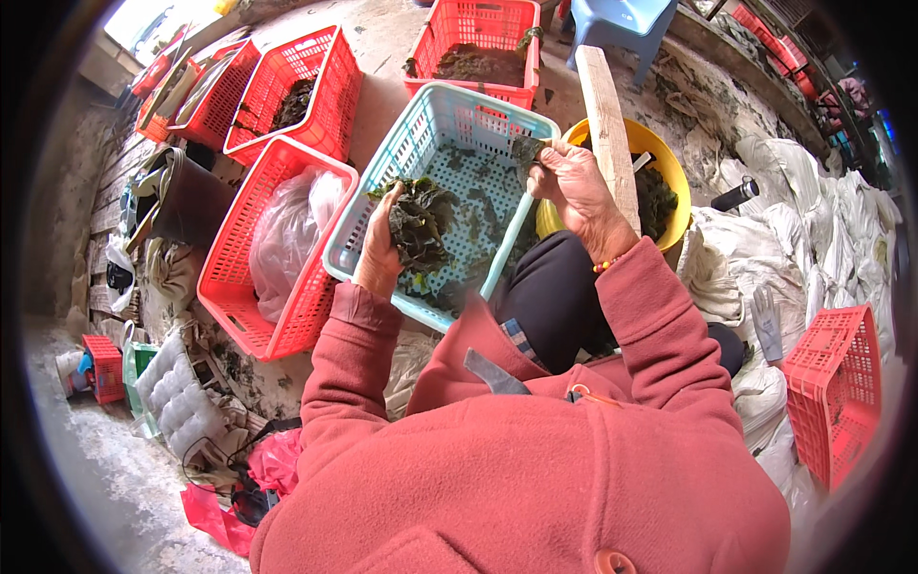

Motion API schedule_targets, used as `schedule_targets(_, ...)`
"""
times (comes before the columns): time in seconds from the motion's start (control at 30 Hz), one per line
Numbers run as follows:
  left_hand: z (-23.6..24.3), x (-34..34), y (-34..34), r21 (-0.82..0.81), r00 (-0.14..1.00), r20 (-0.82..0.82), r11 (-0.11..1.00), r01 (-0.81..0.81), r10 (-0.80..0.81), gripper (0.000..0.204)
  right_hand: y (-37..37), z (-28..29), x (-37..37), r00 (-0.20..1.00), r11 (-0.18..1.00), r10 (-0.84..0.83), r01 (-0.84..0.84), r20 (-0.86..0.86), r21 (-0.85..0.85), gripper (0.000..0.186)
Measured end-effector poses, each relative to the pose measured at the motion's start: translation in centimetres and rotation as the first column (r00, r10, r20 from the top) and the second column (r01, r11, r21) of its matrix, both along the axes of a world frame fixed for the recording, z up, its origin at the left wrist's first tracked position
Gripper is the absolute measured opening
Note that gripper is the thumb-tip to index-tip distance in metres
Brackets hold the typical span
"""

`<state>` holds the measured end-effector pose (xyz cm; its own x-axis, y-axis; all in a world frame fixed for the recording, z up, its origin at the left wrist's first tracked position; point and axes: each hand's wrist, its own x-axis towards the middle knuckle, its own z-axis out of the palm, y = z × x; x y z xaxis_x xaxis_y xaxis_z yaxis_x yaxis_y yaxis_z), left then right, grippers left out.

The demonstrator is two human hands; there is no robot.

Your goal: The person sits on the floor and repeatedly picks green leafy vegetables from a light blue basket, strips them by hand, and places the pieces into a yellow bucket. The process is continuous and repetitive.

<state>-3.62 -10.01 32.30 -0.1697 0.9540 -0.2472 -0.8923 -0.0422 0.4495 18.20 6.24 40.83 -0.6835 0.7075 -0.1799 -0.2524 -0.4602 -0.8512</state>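
A clump of dark green, leafy seaweed is gripped in my left hand, above the left part of a light blue plastic basket. Over the basket's right rim, my right hand pinches a smaller dark piece of seaweed between thumb and fingers. Wet scraps of seaweed lie scattered across the basket's perforated bottom. Beside my right hand, a wooden plank leans across a yellow tub, which holds more dark seaweed. My right forearm hides part of that tub.
Left of the basket stands a red basket with a clear plastic bag. Red baskets with seaweed are farther back. A blue stool is behind the plank. White sacks and an empty red basket lie at right.
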Motion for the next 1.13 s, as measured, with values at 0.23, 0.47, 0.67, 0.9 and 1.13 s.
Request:
schedule_targets(0.23, -0.2, 1.0, 1.1, 0.068, 0.999, 0.025, 0.997, 0.034, -0.036, 0.038, -0.4, -1.3, 0.4, 0.990, 0.987, -0.116, 0.105, 0.083, 0.122, 0.007)
schedule_targets(0.47, 0.6, 1.4, 0.2, 0.202, 0.929, -0.347, 0.978, -0.060, 0.129, 0.043, -1.9, -1.4, 0.9, 0.942, 0.952, -0.052, -0.054, 0.332, 0.302, 0.016)
schedule_targets(0.67, 1.3, 1.6, 1.3, 0.099, 0.994, 0.106, 0.995, 0.009, -0.019, 0.043, -2.4, -1.5, 0.8, 0.928, 0.915, 0.100, -0.227, 0.358, 0.333, 0.044)
schedule_targets(0.9, 1.1, 2.9, 1.9, 0.153, 0.989, 0.130, 0.987, 0.046, -0.066, 0.041, -4.1, -1.9, -1.1, 0.879, 0.403, -0.094, -0.397, 0.468, 0.825, 0.051)
schedule_targets(1.13, 1.3, 4.0, 0.9, 0.138, 0.996, 0.076, 0.989, -0.057, 0.046, 0.035, -1.8, -3.6, -2.5, 0.916, 0.902, 0.136, -0.272, 0.378, 0.335, 0.021)
